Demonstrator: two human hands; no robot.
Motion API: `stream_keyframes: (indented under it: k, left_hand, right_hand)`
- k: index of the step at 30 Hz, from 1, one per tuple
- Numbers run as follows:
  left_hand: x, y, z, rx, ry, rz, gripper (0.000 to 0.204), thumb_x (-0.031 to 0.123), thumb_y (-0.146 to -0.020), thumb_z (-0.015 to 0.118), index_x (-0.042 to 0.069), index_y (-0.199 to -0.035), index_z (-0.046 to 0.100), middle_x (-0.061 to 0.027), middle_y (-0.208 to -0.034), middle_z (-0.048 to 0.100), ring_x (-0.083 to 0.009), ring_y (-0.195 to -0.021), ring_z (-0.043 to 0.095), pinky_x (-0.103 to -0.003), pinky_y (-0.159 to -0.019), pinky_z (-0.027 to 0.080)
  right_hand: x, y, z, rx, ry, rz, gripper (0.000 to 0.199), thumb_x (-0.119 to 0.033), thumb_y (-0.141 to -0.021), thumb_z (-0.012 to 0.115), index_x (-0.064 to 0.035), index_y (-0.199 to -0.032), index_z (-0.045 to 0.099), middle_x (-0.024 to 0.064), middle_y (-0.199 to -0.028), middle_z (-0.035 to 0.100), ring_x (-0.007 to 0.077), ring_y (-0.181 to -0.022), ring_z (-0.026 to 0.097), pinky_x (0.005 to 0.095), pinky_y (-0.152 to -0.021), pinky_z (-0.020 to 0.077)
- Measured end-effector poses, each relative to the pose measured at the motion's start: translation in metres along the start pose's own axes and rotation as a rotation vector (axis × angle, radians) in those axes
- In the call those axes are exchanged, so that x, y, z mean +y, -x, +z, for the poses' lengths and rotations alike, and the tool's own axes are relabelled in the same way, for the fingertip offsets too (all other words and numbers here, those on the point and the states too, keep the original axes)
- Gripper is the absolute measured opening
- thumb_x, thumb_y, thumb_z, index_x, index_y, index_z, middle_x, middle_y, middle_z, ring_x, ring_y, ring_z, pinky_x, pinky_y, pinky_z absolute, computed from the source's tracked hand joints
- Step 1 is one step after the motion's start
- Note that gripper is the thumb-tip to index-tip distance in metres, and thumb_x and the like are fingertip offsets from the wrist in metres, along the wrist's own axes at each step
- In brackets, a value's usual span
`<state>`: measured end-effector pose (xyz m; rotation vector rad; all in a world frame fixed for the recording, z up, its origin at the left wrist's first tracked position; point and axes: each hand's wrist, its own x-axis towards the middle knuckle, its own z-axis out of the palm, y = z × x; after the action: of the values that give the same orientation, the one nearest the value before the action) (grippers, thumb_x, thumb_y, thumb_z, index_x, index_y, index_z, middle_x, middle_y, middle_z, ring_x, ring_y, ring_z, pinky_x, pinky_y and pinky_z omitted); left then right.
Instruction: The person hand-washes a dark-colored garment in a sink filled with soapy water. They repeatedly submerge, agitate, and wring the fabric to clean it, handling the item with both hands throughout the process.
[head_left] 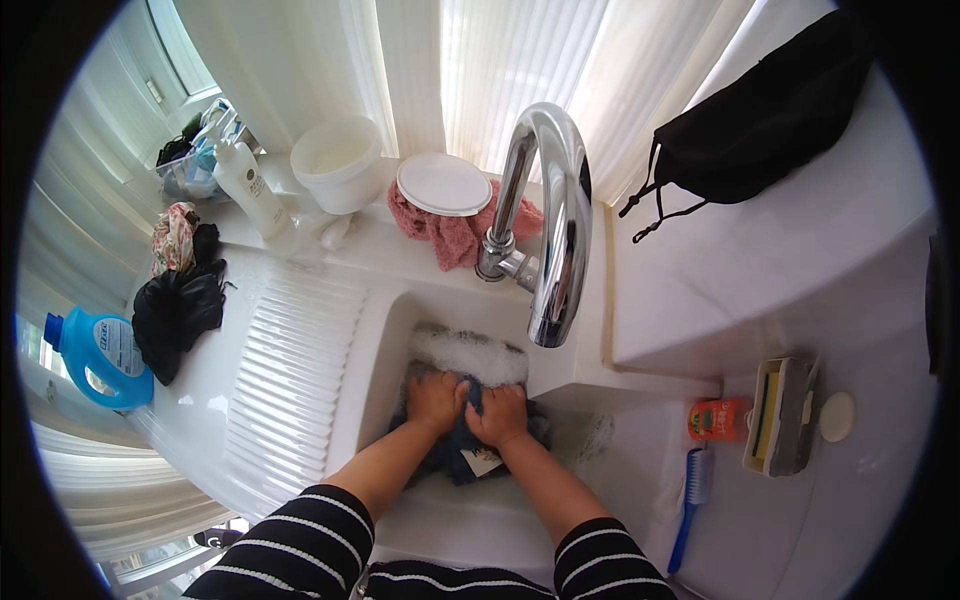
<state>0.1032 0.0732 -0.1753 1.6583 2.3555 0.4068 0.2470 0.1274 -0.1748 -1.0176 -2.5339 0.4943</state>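
Note:
Down in the white sink basin [372, 390], both my hands grip a wet, dark blue-grey garment [462, 440]. My left hand [437, 400] is closed on the cloth, and my right hand [497, 415] is closed on it just beside, with a fold of fabric bunched up between the two. A pale label or printed patch [482, 461] shows on the garment below my right hand. White suds [468, 355] float in the water at the far side of the basin. The rest of the garment lies partly under my hands and forearms.
A chrome faucet [565, 250] arches over the basin's far right. Left is a ribbed washboard [295, 370], with black cloth [180, 310] and a blue detergent jug [105, 358] beyond. Behind stand a white bottle [250, 190], white tub [338, 165] and pink towel [440, 228]. A blue brush [692, 500] lies right.

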Motion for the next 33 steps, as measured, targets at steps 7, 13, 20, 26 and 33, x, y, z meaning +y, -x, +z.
stream_keyframes:
  k: [7,13,20,26,33]
  left_hand:
    - [0.001,-0.033,-0.020,-0.325,0.064,-0.209,0.045,0.046,-0.096,0.038,0.010,-0.099,0.066,-0.0174,-0.099,0.066,-0.0374,-0.094,0.062,-0.050,-0.077,0.049]
    - [-0.014,0.003,-0.023,-0.728,0.218,-0.329,0.056,0.046,-0.097,0.034,0.002,-0.122,0.057,-0.0235,-0.128,0.053,-0.0390,-0.117,0.052,-0.048,-0.096,0.042]
    - [-0.031,0.001,-0.059,-0.468,0.597,-0.782,0.069,0.052,-0.095,0.036,-0.002,-0.136,0.037,-0.0290,-0.127,0.051,-0.0439,-0.118,0.049,-0.046,-0.101,0.038]
    - [0.032,0.023,-0.049,-0.239,-0.103,-0.344,0.056,0.046,-0.094,0.040,0.029,-0.146,0.027,-0.0143,-0.153,0.016,-0.0471,-0.123,0.037,-0.063,-0.093,0.033]
    - [0.008,-0.009,-0.001,-0.078,-0.160,-0.233,0.054,0.042,-0.092,0.048,0.027,-0.142,0.035,-0.0150,-0.142,0.033,-0.0410,-0.106,0.047,-0.056,-0.085,0.040]
  right_hand:
    - [-0.016,-0.035,-0.009,-0.303,0.056,0.383,0.044,-0.044,-0.084,0.052,-0.0027,-0.082,0.065,0.0178,-0.082,0.067,0.0388,-0.079,0.063,0.0502,-0.076,0.0479]
    - [-0.021,-0.024,-0.033,-0.744,-0.017,0.543,0.072,-0.064,-0.084,0.045,0.0002,-0.108,0.065,0.0228,-0.105,0.065,0.0362,-0.099,0.062,0.0439,-0.086,0.0475]
    - [-0.043,-0.069,-0.091,-0.372,-0.138,0.641,0.068,-0.058,-0.084,0.054,-0.0035,-0.125,0.056,0.0243,-0.127,0.053,0.0372,-0.120,0.050,0.0429,-0.098,0.0418]
    - [-0.019,-0.024,-0.003,-0.037,0.337,0.159,0.059,-0.046,-0.087,0.056,-0.0181,-0.138,0.043,0.0197,-0.137,0.040,0.0396,-0.126,0.039,0.0586,-0.096,0.0363]
    - [-0.016,-0.049,0.023,-0.226,0.202,0.295,0.038,-0.034,-0.091,0.052,-0.0126,-0.122,0.052,0.0172,-0.114,0.056,0.0381,-0.104,0.057,0.0586,-0.087,0.0404]
